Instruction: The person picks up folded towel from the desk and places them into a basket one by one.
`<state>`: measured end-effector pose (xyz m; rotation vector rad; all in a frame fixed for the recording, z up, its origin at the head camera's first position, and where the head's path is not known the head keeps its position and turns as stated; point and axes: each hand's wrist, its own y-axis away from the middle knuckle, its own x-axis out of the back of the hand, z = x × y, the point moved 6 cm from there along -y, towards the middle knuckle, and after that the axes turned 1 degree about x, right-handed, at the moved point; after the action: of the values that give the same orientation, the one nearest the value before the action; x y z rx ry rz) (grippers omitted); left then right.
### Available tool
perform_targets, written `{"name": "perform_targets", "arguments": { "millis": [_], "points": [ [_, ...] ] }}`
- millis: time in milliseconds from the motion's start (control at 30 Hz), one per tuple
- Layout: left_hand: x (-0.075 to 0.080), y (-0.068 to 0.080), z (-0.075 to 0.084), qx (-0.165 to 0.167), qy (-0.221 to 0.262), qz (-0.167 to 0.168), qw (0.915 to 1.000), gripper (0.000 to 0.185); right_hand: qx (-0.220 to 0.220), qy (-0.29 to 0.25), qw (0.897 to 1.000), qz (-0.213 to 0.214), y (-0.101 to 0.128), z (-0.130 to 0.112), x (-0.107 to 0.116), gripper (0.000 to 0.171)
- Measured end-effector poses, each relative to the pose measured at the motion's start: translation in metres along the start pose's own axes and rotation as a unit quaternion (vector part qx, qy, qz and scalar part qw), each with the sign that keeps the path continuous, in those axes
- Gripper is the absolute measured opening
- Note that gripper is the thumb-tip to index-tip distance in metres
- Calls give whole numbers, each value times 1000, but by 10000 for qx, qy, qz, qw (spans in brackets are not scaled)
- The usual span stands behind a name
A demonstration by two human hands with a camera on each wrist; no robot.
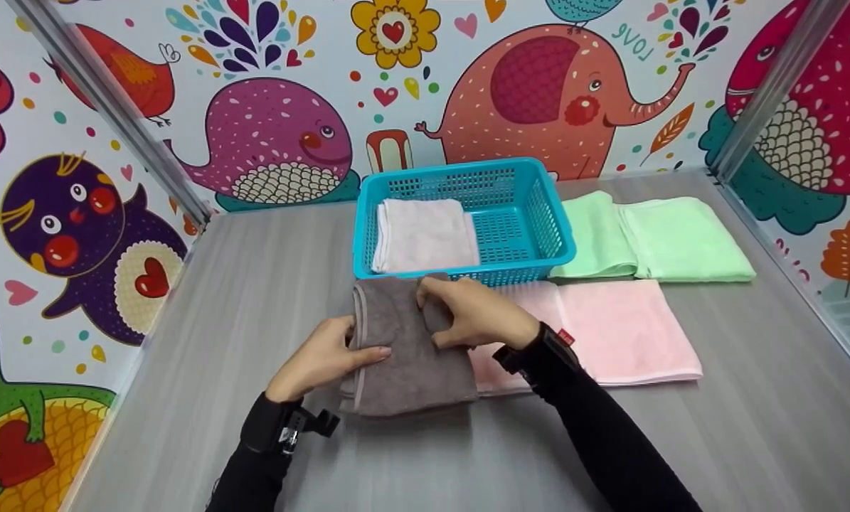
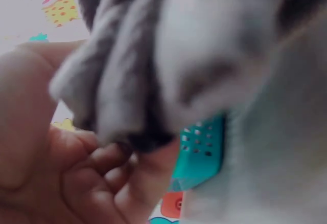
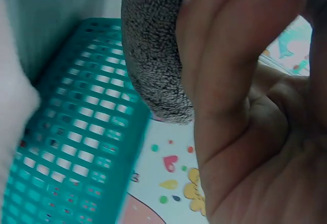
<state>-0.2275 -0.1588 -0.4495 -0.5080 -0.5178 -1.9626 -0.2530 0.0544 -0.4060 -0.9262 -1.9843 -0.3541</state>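
Note:
A folded grey-brown towel (image 1: 410, 370) is held in front of the basket, tilted up off the table. My left hand (image 1: 328, 359) grips its left edge, thumb on the front face and fingers behind; the left wrist view shows the layered folds of the towel (image 2: 127, 65) close up. My right hand (image 1: 478, 313) pinches the towel's upper right part between thumb and fingers. In the right wrist view a rounded fold of the towel (image 3: 153, 55) lies against the fingers. A folded white towel (image 1: 428, 235) lies in the left part of the blue plastic basket (image 1: 567, 245).
Folded pink towels (image 1: 624, 331) lie right of the grey one, partly under my right forearm. Two folded green towels (image 1: 688, 238) lie right of the basket. Walls printed with cartoon animals, with metal corner posts (image 1: 773, 92), enclose the grey table (image 1: 254, 270).

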Motion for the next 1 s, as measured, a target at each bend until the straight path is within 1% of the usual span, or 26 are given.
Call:
{"name": "perform_targets", "arguments": {
  "millis": [167,367,467,600,700,800,900,1000],
  "points": [
    [4,1,6,-45,241,176,9995,55,36,-204,9996,197,6,-3,17,42],
    [9,-3,10,-142,167,525,9984,56,68,-253,9990,372,9,-1,28,40],
    [12,-5,10,-141,82,778,9968,54,75,-238,9988,413,7,0,30,39],
    [20,-10,10,-213,-69,1281,9915,50,-17,-302,9983,490,2,1,33,39],
    [26,-16,13,-339,-59,1604,9865,50,-153,-329,9972,661,-4,3,38,40],
    [32,-25,17,-427,49,1832,9821,52,-248,-187,9944,1010,-13,6,44,41],
    [36,-36,23,-457,201,1881,9809,53,-303,-58,9900,1379,-19,9,51,43],
    [41,-49,28,-424,354,1854,9811,56,-386,-7,9857,1641,-25,13,59,47]
  ]
}}
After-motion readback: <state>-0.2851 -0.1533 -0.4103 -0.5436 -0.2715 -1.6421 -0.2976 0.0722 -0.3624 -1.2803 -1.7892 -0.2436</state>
